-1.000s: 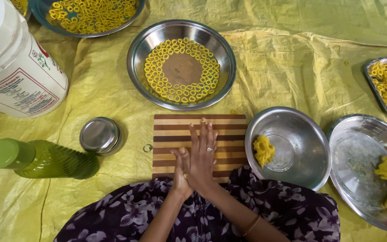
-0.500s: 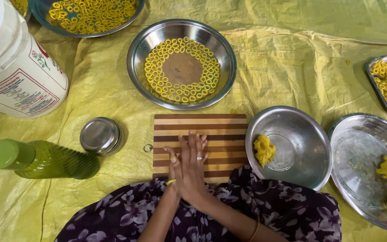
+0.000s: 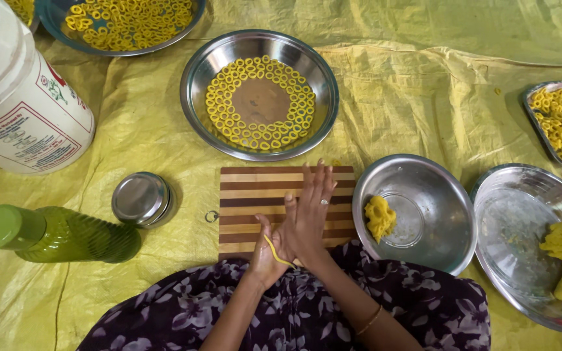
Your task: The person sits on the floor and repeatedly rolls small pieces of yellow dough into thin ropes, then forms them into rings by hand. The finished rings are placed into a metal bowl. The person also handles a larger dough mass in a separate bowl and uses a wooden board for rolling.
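Site: home food-prep area, floor-level. Person is sitting on yellow plastic sheet (image 3: 424, 97), which is serving as work surface. Steel plates (image 3: 196, 84) are holding yellow dough rings; striped cutting board (image 3: 248, 195), oil bottle (image 3: 60, 234), steel bowl (image 3: 437, 214) w/ dough are lying alongside.
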